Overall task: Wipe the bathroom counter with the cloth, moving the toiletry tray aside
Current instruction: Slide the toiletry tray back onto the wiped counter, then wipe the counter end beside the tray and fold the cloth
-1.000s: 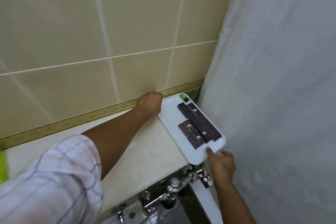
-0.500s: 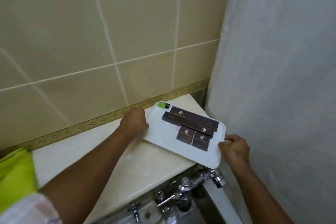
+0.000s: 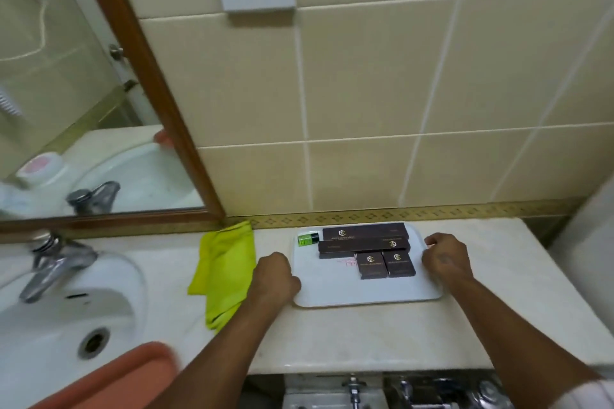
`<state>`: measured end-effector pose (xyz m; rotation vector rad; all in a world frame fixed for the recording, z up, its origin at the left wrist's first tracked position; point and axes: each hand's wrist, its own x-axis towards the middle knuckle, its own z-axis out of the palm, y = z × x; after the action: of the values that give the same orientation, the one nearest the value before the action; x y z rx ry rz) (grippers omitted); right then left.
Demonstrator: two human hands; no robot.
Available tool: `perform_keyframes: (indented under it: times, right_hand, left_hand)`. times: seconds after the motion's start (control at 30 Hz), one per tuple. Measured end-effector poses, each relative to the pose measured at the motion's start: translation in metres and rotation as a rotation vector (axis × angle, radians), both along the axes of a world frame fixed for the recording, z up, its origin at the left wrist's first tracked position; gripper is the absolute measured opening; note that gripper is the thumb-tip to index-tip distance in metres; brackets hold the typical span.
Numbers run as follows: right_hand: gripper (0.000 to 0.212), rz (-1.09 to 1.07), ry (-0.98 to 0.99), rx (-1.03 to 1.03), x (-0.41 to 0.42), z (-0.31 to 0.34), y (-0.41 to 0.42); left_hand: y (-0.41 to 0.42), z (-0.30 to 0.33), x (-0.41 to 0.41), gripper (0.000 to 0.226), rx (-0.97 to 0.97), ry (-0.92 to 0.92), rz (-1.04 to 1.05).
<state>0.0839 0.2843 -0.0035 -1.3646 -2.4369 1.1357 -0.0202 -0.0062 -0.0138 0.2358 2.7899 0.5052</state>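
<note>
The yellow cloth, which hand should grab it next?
Probably the left hand. It sits at the white tray's left edge, right beside the yellow cloth. The right hand is on the tray's far side, with the whole tray between it and the cloth.

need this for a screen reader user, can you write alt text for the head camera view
A person's left hand and right hand grip opposite ends of a white toiletry tray lying flat on a beige bathroom counter; it carries four dark boxes and a small green bottle. A yellow-green cloth lies between tray and sink.

Glossy tiles [image 3: 365,76], smooth white tray [image 3: 349,289]
</note>
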Motion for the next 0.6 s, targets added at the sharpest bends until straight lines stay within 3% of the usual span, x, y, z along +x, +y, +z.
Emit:
perform_keyframes:
  times: [0.2,0.33,0.4,0.47,0.53,0.6]
  right_hand:
    - [0.038,0.053,-0.033,0.093,-0.016,-0.011,-0.005]
    - [0.033,0.120,0.155,0.213,-0.001,0.004,-0.072]
    - [0.026,0.308,0.206,0.070,0.004,0.000,-0.153]
    - [0.041,0.448,0.116,-0.204,0.001,-0.010,-0.237]
    - [0.061,0.399,0.020,-0.472,-0.016,-0.017,-0.296]
    - [0.071,0.222,-0.005,-0.616,-0.042,-0.017,-0.326]
  left_hand:
    - [-0.014,-0.011,-0.011,0.015,0.048,0.038,-0.009]
    - [-0.057,0.011,-0.043,0.038,0.153,0.275,0.218]
    - [-0.083,0.014,-0.070,0.059,0.028,0.264,0.344]
    - [-0.100,0.011,-0.091,0.079,0.035,0.078,0.425]
    - [-0.108,0.007,-0.105,0.087,0.131,-0.074,0.401]
    - [-0.111,0.003,-0.111,0.075,0.148,-0.116,0.325]
